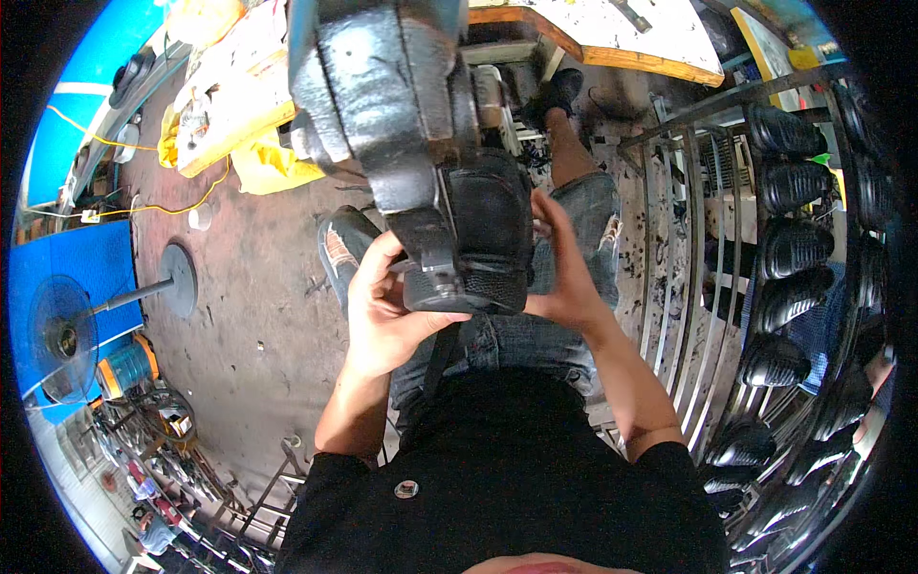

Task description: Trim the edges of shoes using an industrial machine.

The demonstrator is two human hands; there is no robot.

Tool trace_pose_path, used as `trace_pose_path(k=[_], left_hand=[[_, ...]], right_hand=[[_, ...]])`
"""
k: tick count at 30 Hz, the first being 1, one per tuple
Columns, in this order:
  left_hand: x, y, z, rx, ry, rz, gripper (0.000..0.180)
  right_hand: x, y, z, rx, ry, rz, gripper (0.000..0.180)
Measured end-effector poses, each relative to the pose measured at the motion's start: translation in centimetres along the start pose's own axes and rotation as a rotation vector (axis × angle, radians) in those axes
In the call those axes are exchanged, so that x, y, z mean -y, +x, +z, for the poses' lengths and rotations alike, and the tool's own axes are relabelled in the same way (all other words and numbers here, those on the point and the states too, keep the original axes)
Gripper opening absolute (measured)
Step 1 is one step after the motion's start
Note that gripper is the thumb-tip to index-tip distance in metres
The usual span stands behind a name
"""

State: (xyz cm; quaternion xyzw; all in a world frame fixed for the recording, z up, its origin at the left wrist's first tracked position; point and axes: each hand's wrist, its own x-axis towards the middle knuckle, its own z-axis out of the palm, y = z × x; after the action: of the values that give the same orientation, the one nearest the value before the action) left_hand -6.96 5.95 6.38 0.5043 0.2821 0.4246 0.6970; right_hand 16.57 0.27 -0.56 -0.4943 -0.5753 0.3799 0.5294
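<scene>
A black shoe is held up in front of my lap, beneath the dark metal head of a machine that looks like a sewing machine. The machine's narrow lower end comes down against the shoe's near end and hides part of it. My left hand grips the shoe from the left, its thumb along the near edge and its fingers partly hidden by the machine. On the other side, my right hand is closed around the shoe, thumb at the near corner and fingertips along its side.
Racks with several black shoes stand to the right, beside metal rails. A work table is at the far right and another cluttered one at the far left. A standing fan is on the left.
</scene>
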Motion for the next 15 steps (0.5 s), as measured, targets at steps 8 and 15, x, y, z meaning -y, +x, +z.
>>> trace_pose_path(k=[8,15], left_hand=[[2.2,-0.4,1.7,-0.139,-0.175,-0.132,0.090],[3.0,-1.0,1.7,-0.124,-0.048,-0.131,0.090]], right_hand=[[-4.0,-5.9,-4.5,-0.050,0.286,0.389,0.100],[-0.4,-3.6,-7.6,-0.030,-0.170,0.356,0.092]])
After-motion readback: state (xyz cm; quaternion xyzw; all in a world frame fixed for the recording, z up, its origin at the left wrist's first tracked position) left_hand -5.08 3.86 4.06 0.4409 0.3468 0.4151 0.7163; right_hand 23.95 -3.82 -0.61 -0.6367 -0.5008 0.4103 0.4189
